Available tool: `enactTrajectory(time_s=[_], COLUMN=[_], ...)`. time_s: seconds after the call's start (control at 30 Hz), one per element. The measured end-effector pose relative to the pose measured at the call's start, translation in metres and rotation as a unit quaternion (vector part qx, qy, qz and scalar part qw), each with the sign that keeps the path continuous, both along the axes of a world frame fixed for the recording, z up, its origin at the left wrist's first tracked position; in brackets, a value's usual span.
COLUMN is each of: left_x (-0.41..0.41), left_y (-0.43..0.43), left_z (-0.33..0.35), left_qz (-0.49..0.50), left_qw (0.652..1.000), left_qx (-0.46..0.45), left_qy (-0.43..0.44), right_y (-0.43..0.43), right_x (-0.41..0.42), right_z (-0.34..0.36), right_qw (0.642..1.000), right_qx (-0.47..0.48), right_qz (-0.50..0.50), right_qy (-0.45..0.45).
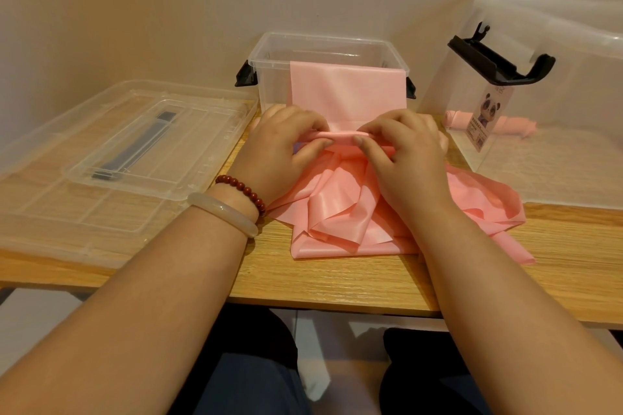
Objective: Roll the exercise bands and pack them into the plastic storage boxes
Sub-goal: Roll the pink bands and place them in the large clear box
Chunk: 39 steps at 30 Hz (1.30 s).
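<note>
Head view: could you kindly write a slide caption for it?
Left hand and right hand roll a pink exercise band whose far end drapes over a clear storage box.

Lid (111, 158) blocks left; tipped box (556, 145) blocks right

No word, brand or number can be read anywhere. The only print is a paper label (487, 118) stuck to the clear storage box lying on its side (556, 158). This box is to the right of the open storage box (269, 84), which has the pink exercise band (347, 84) draped over its rim. The label sits just below the side-lying box's black handle (499, 61). Its upper part bears a cartoon panda. Below the panda run a few lines of small dark print, too small and blurred to make out.
</note>
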State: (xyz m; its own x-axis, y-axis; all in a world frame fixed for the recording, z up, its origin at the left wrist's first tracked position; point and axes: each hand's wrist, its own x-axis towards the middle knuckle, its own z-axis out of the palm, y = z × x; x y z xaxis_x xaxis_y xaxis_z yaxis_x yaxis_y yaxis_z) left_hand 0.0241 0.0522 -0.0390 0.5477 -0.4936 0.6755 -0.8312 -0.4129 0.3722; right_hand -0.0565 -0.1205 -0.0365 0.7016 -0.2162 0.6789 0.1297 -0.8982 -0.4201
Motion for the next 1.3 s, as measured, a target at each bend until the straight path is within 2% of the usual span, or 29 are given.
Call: enactTrajectory(time_s=[0.2,0.5,0.83,1.3], left_x=[-0.0006,-0.0042,0.0006,-0.0017], left_y=[-0.0013,-0.0018,-0.0011,-0.0011], left_z=[-0.0006,0.0021,0.0007,0.0021], left_qz=[-0.002,0.006,0.001,0.006], left_qw=[1.000,0.999,1.000,1.000], left_qx=[0.004,0.001,0.013,0.008], left_qy=[-0.004,0.032,-0.009,-0.003], right_y=[0.0019,-0.0010,0.0003,-0.0002], right_x=[-0.0026,0.0011,-0.0003,0.0024], right_z=[0.0035,-0.0009,0.0016,-0.0028], right_qw=[1.000,1.000,1.000,1.000], right_qx=[-0.007,0.008,-0.010,-0.005], right_qz=[-0.008,0.001,-0.011,-0.007], right_qy=[0.027,-0.012,0.026,-0.007])
